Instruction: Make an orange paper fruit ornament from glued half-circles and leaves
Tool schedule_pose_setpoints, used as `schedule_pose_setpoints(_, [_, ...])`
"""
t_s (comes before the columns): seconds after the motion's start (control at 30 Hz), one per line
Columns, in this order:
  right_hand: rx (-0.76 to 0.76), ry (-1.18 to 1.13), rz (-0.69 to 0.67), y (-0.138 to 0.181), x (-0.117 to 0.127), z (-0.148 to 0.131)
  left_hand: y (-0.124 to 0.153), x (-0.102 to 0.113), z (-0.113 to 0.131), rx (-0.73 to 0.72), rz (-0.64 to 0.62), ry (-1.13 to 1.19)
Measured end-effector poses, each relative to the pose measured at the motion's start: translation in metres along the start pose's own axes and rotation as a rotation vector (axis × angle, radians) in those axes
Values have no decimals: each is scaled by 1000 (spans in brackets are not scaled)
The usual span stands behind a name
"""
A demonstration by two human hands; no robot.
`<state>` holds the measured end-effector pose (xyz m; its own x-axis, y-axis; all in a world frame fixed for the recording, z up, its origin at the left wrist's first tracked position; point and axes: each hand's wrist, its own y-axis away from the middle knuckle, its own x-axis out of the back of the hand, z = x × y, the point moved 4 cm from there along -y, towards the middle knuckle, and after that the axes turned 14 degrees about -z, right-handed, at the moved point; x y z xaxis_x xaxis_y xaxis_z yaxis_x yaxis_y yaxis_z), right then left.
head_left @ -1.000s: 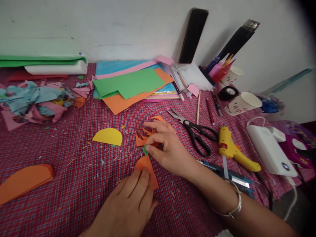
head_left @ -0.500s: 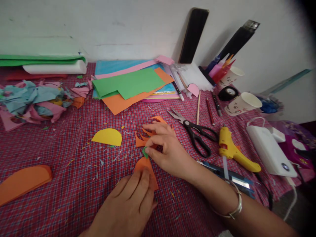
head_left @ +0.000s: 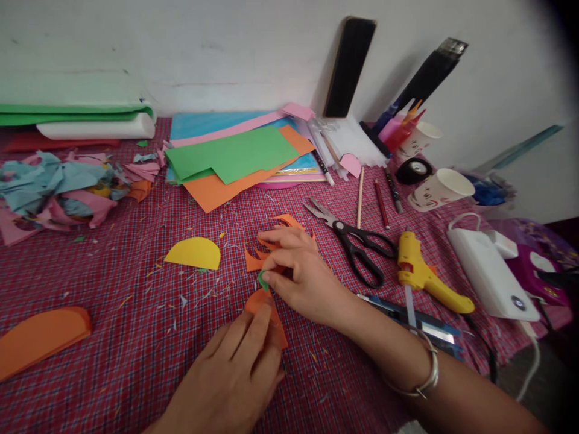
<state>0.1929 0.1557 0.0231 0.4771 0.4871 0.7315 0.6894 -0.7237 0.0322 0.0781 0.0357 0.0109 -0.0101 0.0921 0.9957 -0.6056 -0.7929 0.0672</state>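
The right hand [head_left: 301, 274] had its grip closed, thumb and index finger pinching a small green piece [head_left: 262, 279] just above the tip of an orange paper piece [head_left: 256, 300]; whether the two touched could not be told. Its other fingers reached out over some curved orange offcuts [head_left: 253, 261]. The left hand [head_left: 235, 358] lay over the orange paper piece, fingers close together and resting on it; whether its thumb clamped the paper from the side was hidden. This piece was on the cloth-covered tabletop [head_left: 149, 337], in front of the right hand.

Left of the hands lay a yellow half-disc [head_left: 194, 253], and farther left some orange half-rounds [head_left: 45, 337]. To the right, black-handled scissors [head_left: 339, 226] lay opened a little, with a yellow glue gun [head_left: 409, 265] beside them. Beyond, a green sheet [head_left: 244, 150] topped the stacked papers, a heap of torn scraps [head_left: 54, 181] sat at the left, and a paper cup [head_left: 446, 190] stood at the right.
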Motion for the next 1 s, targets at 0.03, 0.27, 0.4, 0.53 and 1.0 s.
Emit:
schedule_pose_setpoints(0.03, [-1,-1,-5,0,0,0,0,0,0,-2,-2,0])
schedule_pose_setpoints(0.27, [7,-11,-3,1,3,0,1,-4,-1,-37,-46,-15])
schedule_pose_setpoints(0.4, [16,-25,15,1,5,1,1,-4,0,-32,-51,-18])
schedule_pose_setpoints(0.53, [3,-35,2,0,4,2,0,-2,0,-22,-56,-24])
schedule_pose_setpoints(1.0, [24,-5,-6,-1,2,0,0,-3,-1,-31,-26,-9])
